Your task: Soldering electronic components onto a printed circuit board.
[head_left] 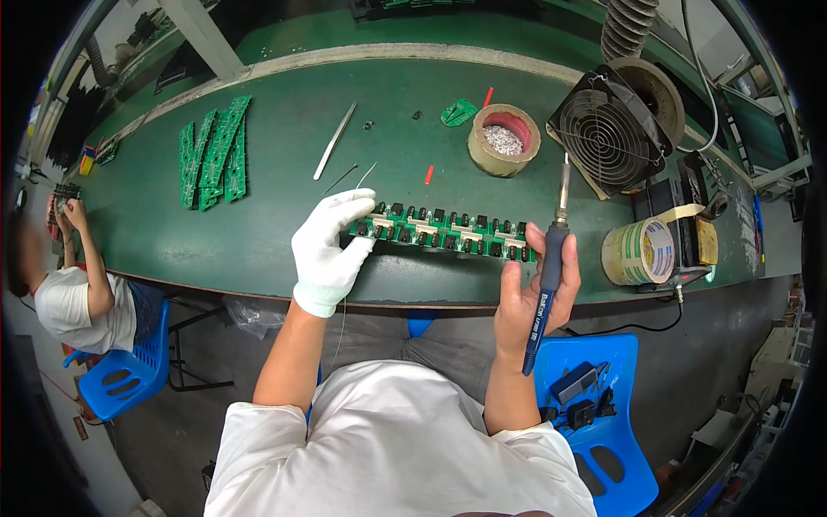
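A long green circuit board (pixel 444 234), crowded with black components and white connectors, is held level above the near edge of the table. My left hand (pixel 326 250), in a white glove, pinches its left end. A thin solder wire (pixel 365 176) sticks up past that hand's fingers, and a strand hangs below it. My bare right hand (pixel 510 312) grips a dark blue soldering iron (pixel 548 280), whose metal tip points up and away from the board. The right thumb and fingertips also touch the board's right end.
Green boards (pixel 214 155) lie piled at left. Tweezers (pixel 335 140) rest mid-table. At right stand a tape roll holding metallic bits (pixel 504 140), a black fan (pixel 607 133) and another tape roll (pixel 639 252). A co-worker (pixel 77 293) sits far left. Adapters lie on a blue chair (pixel 603 353).
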`<state>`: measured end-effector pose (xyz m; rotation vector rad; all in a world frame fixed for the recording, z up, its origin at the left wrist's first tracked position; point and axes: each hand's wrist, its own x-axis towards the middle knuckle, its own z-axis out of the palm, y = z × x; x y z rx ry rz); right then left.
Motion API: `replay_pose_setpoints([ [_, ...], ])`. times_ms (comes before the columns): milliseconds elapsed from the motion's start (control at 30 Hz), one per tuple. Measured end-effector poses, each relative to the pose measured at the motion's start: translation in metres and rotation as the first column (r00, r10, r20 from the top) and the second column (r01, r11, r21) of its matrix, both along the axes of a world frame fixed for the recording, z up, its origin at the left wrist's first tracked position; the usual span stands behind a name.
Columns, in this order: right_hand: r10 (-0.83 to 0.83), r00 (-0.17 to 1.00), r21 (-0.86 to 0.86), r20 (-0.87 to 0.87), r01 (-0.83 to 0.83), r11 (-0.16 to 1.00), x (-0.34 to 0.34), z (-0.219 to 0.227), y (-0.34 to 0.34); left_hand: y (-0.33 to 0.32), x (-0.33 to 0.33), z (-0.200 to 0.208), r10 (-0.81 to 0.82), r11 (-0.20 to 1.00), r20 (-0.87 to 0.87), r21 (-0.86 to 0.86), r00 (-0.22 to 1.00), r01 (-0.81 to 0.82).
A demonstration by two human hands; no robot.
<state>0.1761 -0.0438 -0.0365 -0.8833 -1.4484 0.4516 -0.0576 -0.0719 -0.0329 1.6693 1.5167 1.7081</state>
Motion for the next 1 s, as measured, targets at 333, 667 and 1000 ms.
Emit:
replay_pose_setpoints([
  [333, -0.132, 0.985, -0.167, 0.111, 0.150, 0.975, 0.023, -0.012, -0.013, 0.054, 0.014, 0.068, -0.123, 0.929, 0.064, -0.344, 0.990, 0.137],
  [667, -0.244, 0.867, -0.046, 0.435, 0.291, 0.956, 0.033, -0.006, -0.013, 0.160, 0.059, 0.066, -0.469, 0.809, -0.128, -0.459, 0.874, 0.367],
  [1000, -0.108, 0.941, -0.137, 0.321, 0.159, 0.978, 0.024, -0.016, -0.001, 0.158, 0.055, 0.044, -0.402, 0.876, -0.127, -0.340, 0.907, 0.341],
])
